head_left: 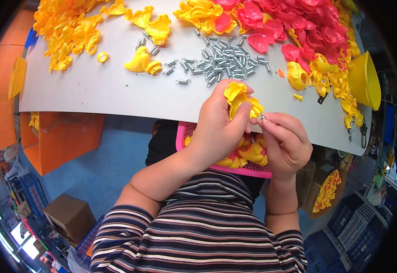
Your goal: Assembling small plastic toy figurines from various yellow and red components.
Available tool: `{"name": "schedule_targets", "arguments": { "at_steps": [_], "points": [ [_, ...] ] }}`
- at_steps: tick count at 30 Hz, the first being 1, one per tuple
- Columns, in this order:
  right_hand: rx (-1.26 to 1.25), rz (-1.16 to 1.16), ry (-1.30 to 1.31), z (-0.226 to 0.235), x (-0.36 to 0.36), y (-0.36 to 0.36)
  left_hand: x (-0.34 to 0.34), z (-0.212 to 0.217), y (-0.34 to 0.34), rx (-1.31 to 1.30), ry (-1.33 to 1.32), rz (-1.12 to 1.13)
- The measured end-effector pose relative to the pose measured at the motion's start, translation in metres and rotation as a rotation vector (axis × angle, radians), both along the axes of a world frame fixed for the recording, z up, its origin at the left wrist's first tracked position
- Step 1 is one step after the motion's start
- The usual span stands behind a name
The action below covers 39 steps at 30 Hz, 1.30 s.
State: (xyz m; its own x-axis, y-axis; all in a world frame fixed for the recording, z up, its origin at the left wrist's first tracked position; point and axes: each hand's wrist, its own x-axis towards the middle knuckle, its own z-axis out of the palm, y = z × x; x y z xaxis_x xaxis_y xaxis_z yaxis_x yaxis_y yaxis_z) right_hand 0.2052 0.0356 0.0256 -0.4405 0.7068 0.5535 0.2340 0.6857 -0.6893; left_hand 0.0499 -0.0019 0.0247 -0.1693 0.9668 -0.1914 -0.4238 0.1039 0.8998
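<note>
Over the pink basket (185, 132), my left hand (216, 125) gripped a yellow part (240, 98); my right hand (285, 139) pinched a small spring (261, 116) against it. The spring looked ready to slip free and drop.

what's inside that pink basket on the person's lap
The pink basket holds yellow plastic pieces. The left hand and right hand cover much of it, so the rest is hidden.

A closed brown cardboard box (69, 216) stands on the blue floor at near left. An open brown carton (328, 191) holding yellow pieces sits at near right. No labels, signs or screens can be made out.
</note>
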Motion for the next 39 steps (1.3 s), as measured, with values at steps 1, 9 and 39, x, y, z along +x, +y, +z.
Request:
{"name": "schedule_targets", "arguments": {
  "at_steps": [1,9,39],
  "points": [
    [-0.02,-0.024,-0.003,0.0,-0.001,0.0,0.001,-0.001,0.0,0.013,0.005,-0.012],
    [-0.263,0.072,0.059,-0.003,0.002,-0.008,-0.002,-0.013,-0.002,0.014,-0.303,-0.05],
    [-0.488,-0.006,0.276,-0.012,0.011,-0.021,-0.008,-0.014,-0.009,0.129,-0.432,-0.391]
  ]
}}
